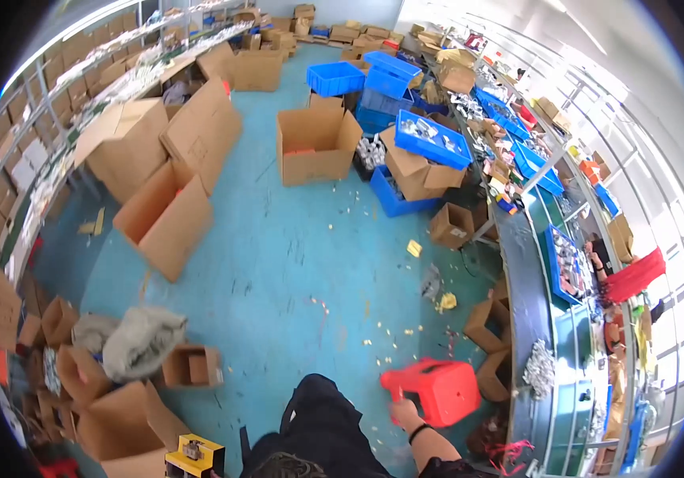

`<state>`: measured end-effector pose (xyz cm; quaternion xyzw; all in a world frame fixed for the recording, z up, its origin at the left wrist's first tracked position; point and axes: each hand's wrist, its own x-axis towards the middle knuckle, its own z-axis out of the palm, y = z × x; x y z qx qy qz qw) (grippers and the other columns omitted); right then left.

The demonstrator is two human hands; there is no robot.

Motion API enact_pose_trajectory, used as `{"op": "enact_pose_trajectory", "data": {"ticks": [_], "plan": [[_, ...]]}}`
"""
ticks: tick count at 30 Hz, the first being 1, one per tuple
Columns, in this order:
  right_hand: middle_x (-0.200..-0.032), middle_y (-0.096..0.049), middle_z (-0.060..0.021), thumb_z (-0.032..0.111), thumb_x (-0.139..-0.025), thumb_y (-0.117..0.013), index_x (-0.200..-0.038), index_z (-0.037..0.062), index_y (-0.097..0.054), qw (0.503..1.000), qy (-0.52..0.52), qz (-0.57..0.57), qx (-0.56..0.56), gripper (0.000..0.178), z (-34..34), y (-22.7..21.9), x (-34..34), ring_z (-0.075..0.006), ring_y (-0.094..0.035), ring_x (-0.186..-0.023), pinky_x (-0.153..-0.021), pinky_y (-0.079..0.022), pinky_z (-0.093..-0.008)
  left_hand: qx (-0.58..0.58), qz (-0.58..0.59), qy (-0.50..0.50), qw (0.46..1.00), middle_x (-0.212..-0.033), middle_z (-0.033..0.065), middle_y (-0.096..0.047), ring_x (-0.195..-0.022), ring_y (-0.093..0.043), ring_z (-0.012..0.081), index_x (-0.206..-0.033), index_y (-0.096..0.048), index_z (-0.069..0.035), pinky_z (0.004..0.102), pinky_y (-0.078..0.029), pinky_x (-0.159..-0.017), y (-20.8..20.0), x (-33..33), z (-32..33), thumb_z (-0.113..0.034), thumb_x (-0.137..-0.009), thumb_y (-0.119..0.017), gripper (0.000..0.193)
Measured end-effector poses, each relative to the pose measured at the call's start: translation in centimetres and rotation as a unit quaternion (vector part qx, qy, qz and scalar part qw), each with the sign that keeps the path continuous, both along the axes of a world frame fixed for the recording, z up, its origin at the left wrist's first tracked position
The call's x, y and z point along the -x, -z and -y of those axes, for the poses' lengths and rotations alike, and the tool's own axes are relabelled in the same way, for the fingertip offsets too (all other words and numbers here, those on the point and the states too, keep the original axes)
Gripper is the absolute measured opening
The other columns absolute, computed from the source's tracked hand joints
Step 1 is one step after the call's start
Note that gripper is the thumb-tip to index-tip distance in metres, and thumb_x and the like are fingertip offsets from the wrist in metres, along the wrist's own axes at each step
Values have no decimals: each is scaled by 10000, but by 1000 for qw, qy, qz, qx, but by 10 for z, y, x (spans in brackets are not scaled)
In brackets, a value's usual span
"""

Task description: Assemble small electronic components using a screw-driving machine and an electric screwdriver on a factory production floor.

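While we look down at the blue floor (278,263), our right hand (404,412) reaches forward from the lower edge, its forearm angled up and to the left, a dark band on the wrist. Its fingers (396,404) are curled onto the near left edge of a red plastic stool (436,387), gripping it there. The stool stands on the floor just left of the long conveyor counter (529,319), its top tilted toward us and its long axis running left to right, roughly square to the counter. Our left hand is out of view. Open cardboard boxes (168,215) and blue crates (432,137) lie well apart, farther up the floor.
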<state>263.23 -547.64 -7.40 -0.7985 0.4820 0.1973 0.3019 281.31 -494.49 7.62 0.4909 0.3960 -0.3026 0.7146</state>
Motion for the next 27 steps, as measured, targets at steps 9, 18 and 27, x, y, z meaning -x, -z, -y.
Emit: {"op": "enact_pose_trajectory", "data": {"ticks": [9,18,27], "plan": [[-707,-657,-98,266,-849,-594,-876,110,-702,987,79,-79,-114,192,72,85,-219,-268,-679,-696,-580,-515,-438,-25,80,53,995,-742,19,-525,-725,-508,192,-923,-594,-117,364,-410,-677,-34,-381,134,-321,-957,-464,244],[-995,-704,-202,384,-847,-630,-1040,56,-714,984,-111,137,-15,390,219,-18,-807,-394,-651,-991,-864,-514,-461,-43,81,42,995,-780,25,-543,-745,-512,203,-953,-601,-110,370,-427,-693,-84,-650,231,-289,-975,-467,225],[-763,-686,-65,301,-858,-694,-1044,58,-707,966,21,224,-130,307,284,-53,-1093,-136,-596,-610,-557,-471,-322,114,-192,-156,962,-725,-23,-523,-636,-481,143,-931,-611,-102,323,-399,-621,-47,-987,291,-442,-861,-446,384]]}}
